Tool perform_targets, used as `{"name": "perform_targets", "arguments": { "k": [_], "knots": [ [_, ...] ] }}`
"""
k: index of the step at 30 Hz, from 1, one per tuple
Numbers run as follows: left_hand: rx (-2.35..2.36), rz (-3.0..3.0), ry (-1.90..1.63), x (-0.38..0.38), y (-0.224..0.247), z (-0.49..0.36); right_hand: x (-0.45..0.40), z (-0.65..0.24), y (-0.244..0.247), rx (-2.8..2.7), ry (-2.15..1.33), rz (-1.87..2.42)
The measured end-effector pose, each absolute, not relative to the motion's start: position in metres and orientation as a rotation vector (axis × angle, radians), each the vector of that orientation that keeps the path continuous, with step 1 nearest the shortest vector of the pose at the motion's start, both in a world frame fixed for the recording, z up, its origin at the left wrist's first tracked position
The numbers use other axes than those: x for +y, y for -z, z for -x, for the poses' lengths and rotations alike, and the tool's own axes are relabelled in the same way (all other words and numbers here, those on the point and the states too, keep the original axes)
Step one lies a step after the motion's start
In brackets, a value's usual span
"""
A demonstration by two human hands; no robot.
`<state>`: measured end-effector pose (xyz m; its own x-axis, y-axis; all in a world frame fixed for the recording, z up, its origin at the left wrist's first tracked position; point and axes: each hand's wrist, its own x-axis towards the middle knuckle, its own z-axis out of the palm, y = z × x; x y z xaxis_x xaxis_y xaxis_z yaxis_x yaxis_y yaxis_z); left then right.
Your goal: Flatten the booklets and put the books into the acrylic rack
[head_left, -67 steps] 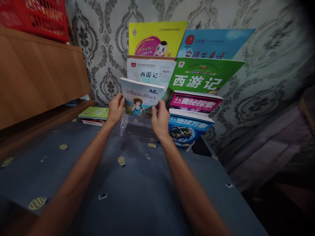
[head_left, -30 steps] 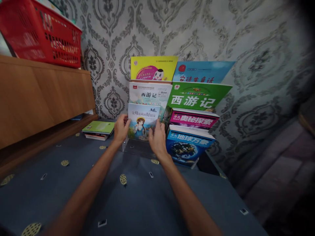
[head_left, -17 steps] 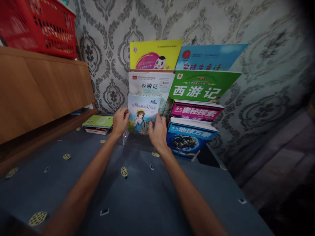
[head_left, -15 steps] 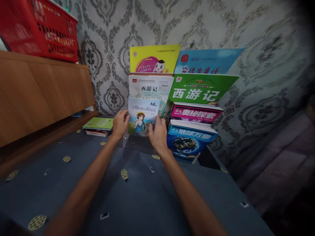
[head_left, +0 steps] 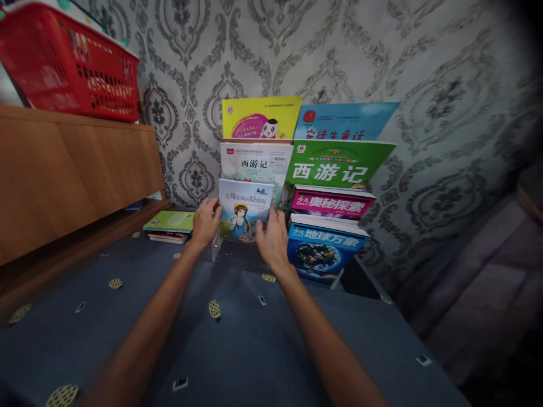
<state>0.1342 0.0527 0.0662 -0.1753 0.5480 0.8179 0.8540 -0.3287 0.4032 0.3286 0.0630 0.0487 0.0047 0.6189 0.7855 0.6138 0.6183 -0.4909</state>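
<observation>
Book's down: against the earliest frame, the thin paperback has dropped from above the clear acrylic display rack into its front slot, upright with a slight backward lean, its top edge below the white 西游记 book behind it. Left hand sits on the cover's left edge, fingers part-curled. Right hand is on the lower right edge, fingers a little spread and overlapping the corner. Both are part closed; thumbs are out of sight, so I can't tell whether that's a real pinch or just steadying. Handling, my read: light, thin softcover, likely to flex, with a glossy face that may be slick. Best hold is the long side edges at mid-height, since pressing the face could bow it. Rack looks light and may slide on the cloth, and its thin clear walls look chip-prone, so keep side load low. Right of the book: green 西游记 book, with a pink-banner book and a globe-cover book lower down. Everything stands on a dark blue tablecloth. Left: small book stack beside a wooden cabinet, red plastic basket on top.
</observation>
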Motion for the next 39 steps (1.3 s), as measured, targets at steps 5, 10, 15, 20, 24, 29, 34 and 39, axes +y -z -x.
{"name": "perform_targets", "arguments": {
  "k": [5,10,15,20,24,29,34,39],
  "knots": [
    [-1.618,1.797,1.49,0.052,-0.067,-0.135,0.067,-0.329,-0.048,-1.652,-0.005,0.999],
    [-1.657,1.803,1.551,0.05,-0.066,-0.136,0.071,-0.33,-0.044,-1.687,-0.044,0.993],
    [-1.676,1.79,1.606,0.05,-0.066,-0.136,0.068,-0.333,-0.044,-1.764,-0.111,1.037],
    [-1.644,1.796,1.703,0.052,-0.067,-0.136,0.068,-0.335,-0.045,-1.799,-0.161,1.006],
    [-1.625,1.813,1.717,0.053,-0.067,-0.136,0.072,-0.334,-0.043,-1.797,-0.127,0.94],
    [-1.682,1.785,1.628,0.052,-0.066,-0.138,0.072,-0.333,-0.044,-1.838,-0.127,1.038],
    [-1.719,1.751,1.569,0.047,-0.067,-0.142,0.063,-0.33,-0.052,-1.85,-0.121,1.151],
    [-1.638,1.737,1.608,0.043,-0.072,-0.141,0.059,-0.33,-0.056,-1.797,-0.064,1.131]
  ]
}}
